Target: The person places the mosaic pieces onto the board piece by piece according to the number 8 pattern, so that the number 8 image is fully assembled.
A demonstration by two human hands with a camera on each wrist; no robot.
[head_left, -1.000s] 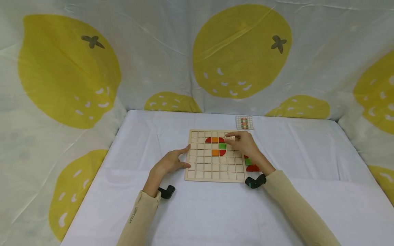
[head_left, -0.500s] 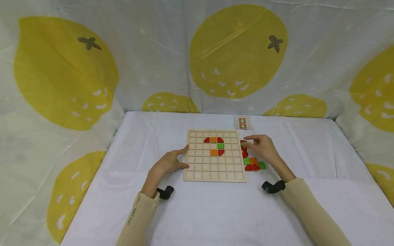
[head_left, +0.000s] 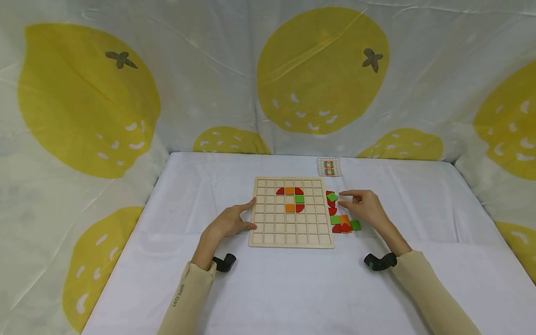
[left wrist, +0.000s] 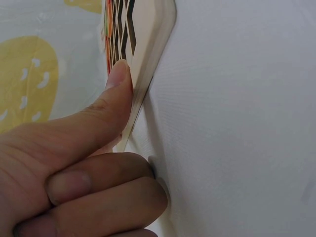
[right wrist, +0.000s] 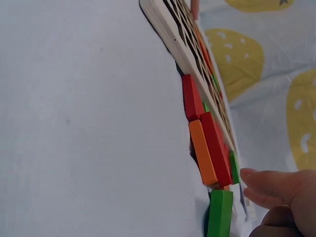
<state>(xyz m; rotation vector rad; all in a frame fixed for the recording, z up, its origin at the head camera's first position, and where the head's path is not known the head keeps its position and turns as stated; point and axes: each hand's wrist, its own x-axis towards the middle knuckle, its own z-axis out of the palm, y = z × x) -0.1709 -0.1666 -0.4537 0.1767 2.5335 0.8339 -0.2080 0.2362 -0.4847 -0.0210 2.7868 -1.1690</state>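
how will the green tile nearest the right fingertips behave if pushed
The green tile would likely slide off, as it lies askew on red pieces. Its flat, square shape makes rolling unlikely. Crisp, straight edges suggest it's stiff.

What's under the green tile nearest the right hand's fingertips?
At least one red piece shows past the green tile in the head view. Whatever the tile covers is hidden, including how many pieces lie beneath.
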